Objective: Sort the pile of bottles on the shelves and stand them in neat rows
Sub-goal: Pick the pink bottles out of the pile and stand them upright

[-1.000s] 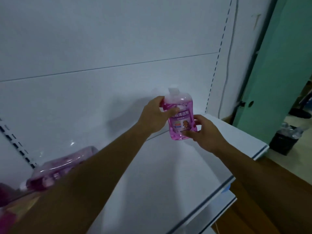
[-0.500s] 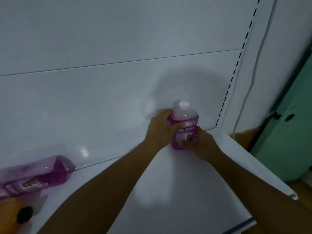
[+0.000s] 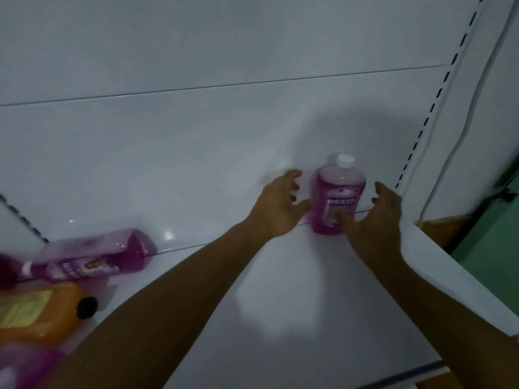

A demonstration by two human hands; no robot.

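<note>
From the head camera, one pink bottle [image 3: 338, 196] with a white cap stands upright at the back of the white shelf [image 3: 280, 318], against the rear panel and near the right-hand slotted upright [image 3: 438, 91]. At the far left lies a heap of bottles: one pink bottle on its side [image 3: 92, 255], one orange bottle with a black cap [image 3: 42, 313] in front of it, and blurred pink shapes at the left edge and bottom left corner that cannot be counted with any certainty.

Two hands are in view. The left hand [image 3: 278, 206] hangs just beside the standing bottle on its left, fingers spread and loosely curved, holding nothing. The right hand [image 3: 373, 217] sits on the bottle's right, fingers also spread and holding nothing; its thumb overlaps the lower label, and whether it touches cannot be told.

Half a second ago both hands were wrapped round this bottle as it was set down; now they have let go and it stands alone.

The standing bottle's label carries a line of white Chinese characters, too blurred to read. The orange bottle has a yellow label, unreadable.
</note>
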